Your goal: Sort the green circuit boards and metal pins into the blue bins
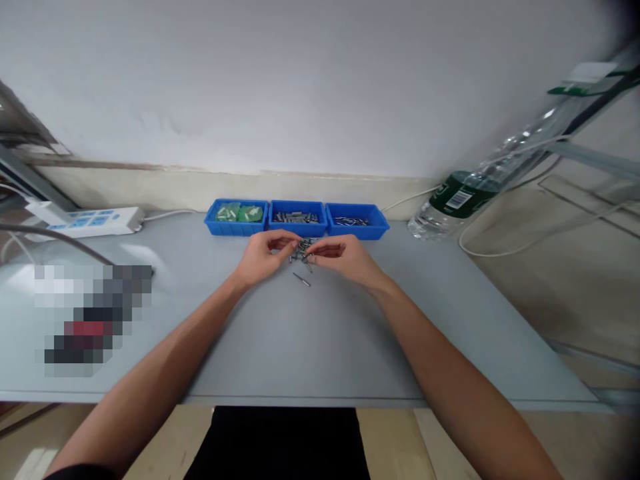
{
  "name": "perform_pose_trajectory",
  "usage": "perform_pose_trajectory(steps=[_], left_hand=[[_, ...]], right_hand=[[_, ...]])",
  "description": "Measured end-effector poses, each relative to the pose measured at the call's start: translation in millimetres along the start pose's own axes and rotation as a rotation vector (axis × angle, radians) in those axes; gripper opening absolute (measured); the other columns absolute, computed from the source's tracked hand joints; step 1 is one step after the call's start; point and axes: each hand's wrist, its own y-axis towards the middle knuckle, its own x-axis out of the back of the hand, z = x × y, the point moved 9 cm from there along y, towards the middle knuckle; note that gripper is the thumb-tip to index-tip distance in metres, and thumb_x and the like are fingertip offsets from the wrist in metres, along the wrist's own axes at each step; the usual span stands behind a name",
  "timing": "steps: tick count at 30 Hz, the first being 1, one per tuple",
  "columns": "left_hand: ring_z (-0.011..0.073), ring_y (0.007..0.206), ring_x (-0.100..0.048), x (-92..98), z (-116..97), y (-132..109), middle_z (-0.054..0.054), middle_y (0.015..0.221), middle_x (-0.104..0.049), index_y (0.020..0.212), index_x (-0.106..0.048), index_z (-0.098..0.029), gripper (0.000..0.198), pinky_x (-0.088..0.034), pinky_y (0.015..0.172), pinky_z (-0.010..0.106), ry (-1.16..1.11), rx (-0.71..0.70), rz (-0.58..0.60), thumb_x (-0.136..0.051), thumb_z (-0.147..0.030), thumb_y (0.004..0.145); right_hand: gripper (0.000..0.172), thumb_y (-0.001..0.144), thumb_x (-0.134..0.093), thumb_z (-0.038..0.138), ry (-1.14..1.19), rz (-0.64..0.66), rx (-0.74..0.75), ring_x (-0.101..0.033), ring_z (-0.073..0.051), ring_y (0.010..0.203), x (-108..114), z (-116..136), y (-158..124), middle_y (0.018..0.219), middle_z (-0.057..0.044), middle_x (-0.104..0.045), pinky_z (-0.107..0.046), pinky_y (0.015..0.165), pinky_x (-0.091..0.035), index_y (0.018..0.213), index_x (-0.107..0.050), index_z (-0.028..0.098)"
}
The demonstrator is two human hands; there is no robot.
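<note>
My left hand point(270, 255) and my right hand point(347, 258) meet over a small pile of thin metal pins point(304, 247) on the grey table, just in front of the blue bins. The left thumb and fingers are pinched together at the pile's left side; what they hold is too small to make out. On the right side, my right thumb and forefinger close on what looks like a small metal pin. A single loose metal pin point(301, 279), thicker at one end, lies on the table nearer to me, touched by neither hand.
Three blue bins stand in a row by the wall: the left bin point(235, 229) with green-and-white pieces, the middle bin point(295, 229) with grey cylinders, the right bin point(357, 232) with thin metal pins. A large plastic bottle point(457, 200) leans right; a power strip point(107, 221) lies left.
</note>
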Motion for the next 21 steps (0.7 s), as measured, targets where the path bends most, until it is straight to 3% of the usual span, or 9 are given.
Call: perform_pose_trajectory(steps=[6, 17, 21], left_hand=[[0.0215, 0.085, -0.076, -6.2, -3.9, -1.2, 0.009, 0.094, -0.079, 0.094, -0.077, -0.017, 0.023, -0.063, 0.084, 0.035, -0.066, -0.008, 0.047, -0.076, -0.039, 0.086], [0.0229, 0.083, -0.077, -14.4, -0.3, -2.4, 0.010, 0.088, -0.079, 0.097, -0.077, -0.016, 0.028, -0.064, 0.080, 0.035, -0.187, 0.036, 0.141, -0.080, -0.041, 0.084], [0.0239, 0.083, -0.078, -5.4, 9.2, 1.1, 0.009, 0.085, -0.079, 0.093, -0.077, -0.016, 0.025, -0.065, 0.081, 0.037, -0.209, 0.055, 0.052, -0.081, -0.037, 0.081]], right_hand=[[0.033, 0.064, -0.092, 0.040, 0.119, -0.025, -0.036, -0.076, -0.024, 0.093, 12.3, -4.6, 2.1, 0.095, -0.007, -0.081, -0.043, 0.097, -0.058, 0.091, -0.083, 0.022], [0.040, 0.059, -0.094, 0.043, 0.075, -0.061, -0.007, -0.074, -0.023, 0.089, 10.2, -1.9, 2.5, 0.090, -0.006, -0.077, -0.040, 0.089, -0.060, 0.085, -0.074, 0.020], [0.037, 0.063, -0.091, 0.037, -0.015, -0.035, 0.015, -0.070, -0.019, 0.077, 4.0, 0.2, 1.2, 0.080, -0.003, -0.072, -0.034, 0.076, -0.058, 0.084, -0.068, 0.019]])
